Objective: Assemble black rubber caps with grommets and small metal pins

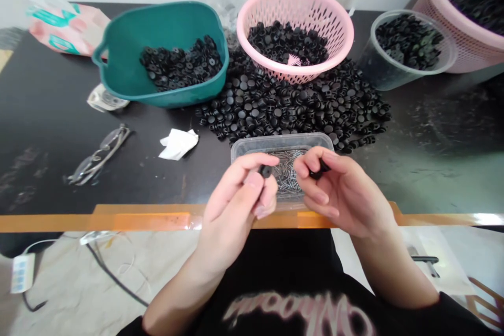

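My left hand (232, 199) pinches a small round black plastic part (265, 170) between thumb and fingers. My right hand (342, 194) holds a similar black part (317, 171) in its fingertips, partly hidden by them. Between and just behind my hands stands a clear plastic box (282, 143) holding many thin metal pins or nails (285, 172). A large loose heap of black round parts (283, 105) lies on the dark table beyond the box.
A teal basket (157, 47) and a pink perforated basket (295, 26) hold black parts, as do a clear cup (405, 50) and a second pink basket (468, 26). Eyeglasses (96, 156), a white tissue (178, 143) and a pink-and-teal bag (66, 29) lie at left. An orange strip (149, 220) runs along the table's front edge.
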